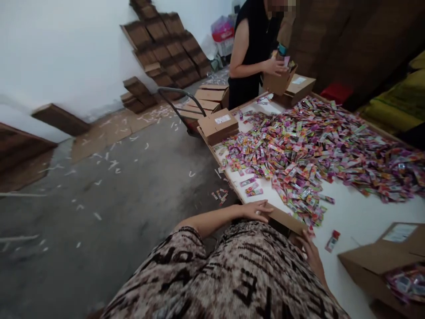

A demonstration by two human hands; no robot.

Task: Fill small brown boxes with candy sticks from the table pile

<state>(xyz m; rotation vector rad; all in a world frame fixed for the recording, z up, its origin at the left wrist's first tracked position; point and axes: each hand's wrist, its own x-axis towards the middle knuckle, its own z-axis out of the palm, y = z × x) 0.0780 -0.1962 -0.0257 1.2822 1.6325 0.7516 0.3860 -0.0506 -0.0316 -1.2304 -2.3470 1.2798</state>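
Observation:
My left hand (255, 210) rests on the near left end of a brown cardboard box (284, 219) at the table's front edge, fingers curled over its flap. My right hand (310, 253) grips the same box on its right side, fingers bent around the edge. Most of the box is hidden behind my patterned clothing. Just beyond it spreads a large heap of small colourful sachets (315, 150) on the white table (355, 212). One loose red sachet (332, 240) lies right of my right hand.
An open box with sachets (388, 270) stands at the near right. Closed boxes (217, 126) sit at the table's far left corner. A person in black (252, 48) handles a box (280, 79) at the far end. A trolley (186, 106), stacked cartons (166, 48) and paper scraps occupy the floor.

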